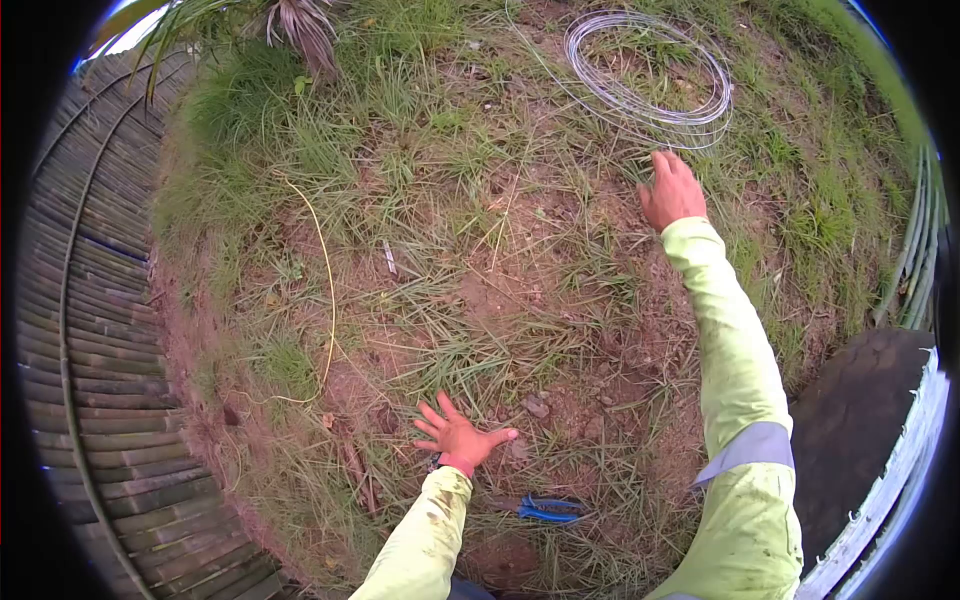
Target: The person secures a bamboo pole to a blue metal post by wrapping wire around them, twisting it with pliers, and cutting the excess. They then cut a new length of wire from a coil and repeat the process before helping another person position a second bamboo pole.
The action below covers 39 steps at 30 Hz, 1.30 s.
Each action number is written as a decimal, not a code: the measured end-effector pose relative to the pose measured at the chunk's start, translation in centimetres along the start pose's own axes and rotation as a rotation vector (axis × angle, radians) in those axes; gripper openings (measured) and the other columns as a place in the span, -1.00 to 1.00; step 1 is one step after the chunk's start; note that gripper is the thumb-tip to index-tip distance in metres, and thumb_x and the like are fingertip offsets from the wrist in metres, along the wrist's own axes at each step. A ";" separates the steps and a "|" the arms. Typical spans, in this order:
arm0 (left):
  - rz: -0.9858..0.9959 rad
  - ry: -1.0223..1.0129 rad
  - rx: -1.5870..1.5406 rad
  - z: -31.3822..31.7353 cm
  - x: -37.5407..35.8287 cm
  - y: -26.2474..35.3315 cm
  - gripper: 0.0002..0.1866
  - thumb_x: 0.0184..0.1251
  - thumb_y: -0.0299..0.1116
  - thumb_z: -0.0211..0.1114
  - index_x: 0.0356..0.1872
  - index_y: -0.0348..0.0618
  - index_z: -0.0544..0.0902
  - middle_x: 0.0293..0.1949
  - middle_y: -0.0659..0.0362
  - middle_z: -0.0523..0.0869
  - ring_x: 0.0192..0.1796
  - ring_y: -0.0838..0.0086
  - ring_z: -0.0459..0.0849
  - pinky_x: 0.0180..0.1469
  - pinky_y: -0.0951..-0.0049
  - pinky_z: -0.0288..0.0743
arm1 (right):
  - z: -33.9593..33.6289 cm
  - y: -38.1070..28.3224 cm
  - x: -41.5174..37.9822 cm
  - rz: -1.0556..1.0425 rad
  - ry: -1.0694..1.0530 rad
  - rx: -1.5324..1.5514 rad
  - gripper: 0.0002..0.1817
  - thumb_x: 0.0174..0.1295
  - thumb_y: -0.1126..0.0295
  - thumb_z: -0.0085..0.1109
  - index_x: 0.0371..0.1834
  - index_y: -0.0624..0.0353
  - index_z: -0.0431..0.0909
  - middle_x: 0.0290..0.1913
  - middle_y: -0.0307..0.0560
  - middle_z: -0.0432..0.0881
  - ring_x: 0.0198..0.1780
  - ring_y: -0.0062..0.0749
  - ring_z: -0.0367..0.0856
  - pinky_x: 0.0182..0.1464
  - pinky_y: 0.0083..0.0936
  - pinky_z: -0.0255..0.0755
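Observation:
My right hand (671, 190) stretches far out over the grass, fingers apart and holding nothing, just short of a coil of grey wire (648, 78) lying on the ground. My left hand (457, 432) is pressed flat on bare soil close to me, fingers spread wide, empty. Both arms wear lime-yellow sleeves. Blue-handled pliers (545, 510) lie on the ground right of my left forearm.
A thin yellow cord (330, 290) curves across the grass at the left. A fence of bamboo slats (90, 330) bound with wire lies along the left edge. Green poles (915, 250) and a white board (890, 490) stand at the right. A small stone (537, 406) sits near my left hand.

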State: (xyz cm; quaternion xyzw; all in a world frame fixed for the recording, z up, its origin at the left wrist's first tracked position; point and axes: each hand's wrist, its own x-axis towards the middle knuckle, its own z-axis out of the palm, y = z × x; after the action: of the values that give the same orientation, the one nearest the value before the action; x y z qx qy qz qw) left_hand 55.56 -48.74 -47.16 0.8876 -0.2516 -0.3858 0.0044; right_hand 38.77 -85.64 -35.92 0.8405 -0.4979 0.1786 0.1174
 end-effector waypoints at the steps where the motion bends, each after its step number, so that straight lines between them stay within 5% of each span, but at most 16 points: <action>1: -0.008 -0.001 -0.003 0.1 -0.1 -0.1 0.53 -0.60 0.32 0.52 0.39 -0.10 -0.32 0.38 -0.25 -0.36 0.41 -0.21 -0.40 0.29 -0.32 -0.40 | 2.1 1.8 3.1 0.050 -0.040 0.022 -0.38 0.03 0.32 0.25 0.19 0.15 0.26 0.29 0.14 0.24 0.30 -0.02 0.22 0.25 -0.24 0.23; 5: -0.018 0.011 0.017 -0.4 0.4 0.0 0.53 -0.62 0.37 0.48 0.39 -0.11 -0.29 0.38 -0.27 -0.34 0.40 -0.22 -0.39 0.28 -0.34 -0.42 | 3.6 3.2 9.2 0.402 -0.353 -0.154 0.04 -0.12 0.25 0.37 0.42 -0.16 -0.12 0.48 -0.11 -0.19 0.46 -0.11 -0.12 0.33 -0.01 0.03; 11: 0.019 -0.013 0.004 0.1 0.5 -0.6 0.51 -0.63 0.43 0.44 0.39 -0.14 -0.22 0.37 -0.30 -0.35 0.38 -0.29 -0.42 0.24 -0.38 -0.48 | 7.0 5.0 11.6 0.403 -0.484 -0.159 0.18 -0.24 0.28 0.40 0.44 -0.18 -0.27 0.47 -0.06 -0.18 0.45 -0.03 -0.14 0.35 -0.04 0.05; 14: 0.018 -0.011 0.001 0.2 0.7 -0.6 0.51 -0.63 0.41 0.44 0.39 -0.18 -0.20 0.36 -0.32 -0.36 0.38 -0.31 -0.43 0.23 -0.39 -0.50 | 13.6 9.5 11.5 0.442 -0.185 0.227 0.23 -0.30 0.27 0.43 0.44 -0.28 -0.28 0.44 0.13 -0.11 0.36 0.18 0.08 0.34 -0.16 0.09; 17: 0.023 -0.017 0.012 0.2 0.7 -0.7 0.51 -0.63 0.41 0.45 0.38 -0.20 -0.20 0.36 -0.33 -0.37 0.37 -0.33 -0.43 0.22 -0.40 -0.50 | 12.1 7.0 12.8 0.562 -0.365 0.063 0.21 -0.28 0.27 0.40 0.43 -0.35 -0.30 0.45 0.11 -0.12 0.34 0.24 0.09 0.33 -0.12 0.08; 20: 0.012 -0.021 0.017 0.1 0.5 -0.7 0.53 -0.64 0.41 0.45 0.38 -0.21 -0.22 0.36 -0.33 -0.36 0.37 -0.32 -0.43 0.23 -0.39 -0.50 | 14.9 8.4 14.1 0.578 -0.376 -0.040 0.07 -0.26 0.21 0.36 0.41 -0.40 -0.06 0.39 0.07 0.02 0.32 0.21 0.08 0.32 -0.11 0.04; 21: 0.005 -0.030 0.040 0.0 0.7 -0.6 0.54 -0.64 0.41 0.45 0.38 -0.22 -0.24 0.36 -0.33 -0.35 0.38 -0.31 -0.43 0.24 -0.37 -0.49 | 14.7 8.5 14.7 0.567 -0.515 -0.136 -0.11 -0.20 0.16 0.30 0.34 -0.39 0.16 0.34 0.05 0.08 0.31 0.18 0.07 0.32 -0.14 0.04; 23: -0.004 -0.034 0.027 0.1 0.8 -0.8 0.55 -0.65 0.41 0.45 0.38 -0.21 -0.27 0.35 -0.34 -0.38 0.37 -0.32 -0.45 0.24 -0.38 -0.50 | 15.1 7.9 14.2 0.626 -0.471 -0.129 -0.32 -0.09 0.16 0.20 0.25 -0.35 0.32 0.28 0.00 0.15 0.29 0.13 0.09 0.31 -0.16 0.08; 25: -0.003 -0.066 0.022 0.0 0.9 -0.7 0.56 -0.65 0.41 0.46 0.37 -0.20 -0.29 0.35 -0.34 -0.39 0.37 -0.32 -0.46 0.24 -0.38 -0.50 | 10.4 3.7 11.2 0.514 -0.427 -0.161 -0.35 -0.06 0.24 0.14 0.23 -0.05 0.34 0.23 0.10 0.27 0.22 0.07 0.27 0.27 -0.15 0.15; 27: -0.011 -0.088 0.031 -0.1 0.6 -0.3 0.55 -0.63 0.39 0.47 0.37 -0.19 -0.31 0.35 -0.33 -0.40 0.37 -0.31 -0.46 0.24 -0.37 -0.50 | 6.8 0.2 7.1 0.495 -0.376 -0.073 -0.44 -0.04 0.25 0.13 0.13 0.06 0.40 0.10 0.06 0.40 0.10 0.01 0.39 0.13 -0.13 0.30; 28: -0.005 -0.069 0.033 -0.4 0.8 -0.1 0.55 -0.63 0.38 0.48 0.37 -0.18 -0.32 0.35 -0.32 -0.41 0.37 -0.31 -0.46 0.25 -0.37 -0.49 | 10.3 3.2 3.7 0.318 -0.270 0.010 -0.53 0.00 0.31 0.13 0.06 0.06 0.43 0.07 -0.02 0.40 0.03 0.12 0.40 0.07 -0.12 0.35; 30: 0.001 -0.045 0.025 0.0 0.6 -0.4 0.56 -0.63 0.36 0.49 0.38 -0.16 -0.33 0.36 -0.29 -0.42 0.38 -0.29 -0.45 0.27 -0.34 -0.45 | 3.6 -1.5 -4.7 0.306 -0.341 0.175 -0.65 -0.04 0.42 0.16 -0.13 0.20 0.43 -0.04 0.05 0.44 -0.03 0.08 0.43 0.00 -0.12 0.33; 33: -0.024 -0.066 0.051 0.0 0.7 -0.2 0.56 -0.63 0.36 0.49 0.38 -0.15 -0.33 0.36 -0.29 -0.40 0.38 -0.29 -0.44 0.27 -0.34 -0.45 | 0.8 -5.8 -18.2 0.202 -0.368 0.019 -0.74 -0.04 0.46 0.16 -0.24 0.18 0.41 0.19 0.02 0.35 0.22 0.18 0.23 0.23 0.12 0.06; 36: -0.015 -0.063 0.043 -0.3 0.9 -0.3 0.55 -0.61 0.36 0.49 0.38 -0.14 -0.34 0.36 -0.30 -0.41 0.38 -0.28 -0.45 0.27 -0.34 -0.45 | 1.6 -6.1 -24.2 0.152 -0.178 0.131 -0.79 -0.02 0.45 0.16 -0.30 0.16 0.40 0.30 0.01 0.24 0.31 0.23 0.09 0.29 0.25 -0.16; 39: 0.015 -0.047 0.017 -0.2 0.8 -0.2 0.55 -0.58 0.36 0.49 0.38 -0.12 -0.37 0.37 -0.28 -0.42 0.39 -0.26 -0.44 0.28 -0.34 -0.43 | 1.9 -6.7 -24.0 0.104 -0.098 0.063 -0.83 0.07 0.40 0.13 -0.30 0.15 0.39 0.29 -0.02 0.24 0.33 0.19 0.08 0.28 0.21 -0.14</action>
State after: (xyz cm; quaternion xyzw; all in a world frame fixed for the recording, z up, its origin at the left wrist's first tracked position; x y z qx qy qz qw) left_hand 56.24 -48.96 -47.58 0.8764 -0.2618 -0.4042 -0.0064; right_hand 34.45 -64.08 -47.81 0.8245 -0.5402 0.1587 0.0567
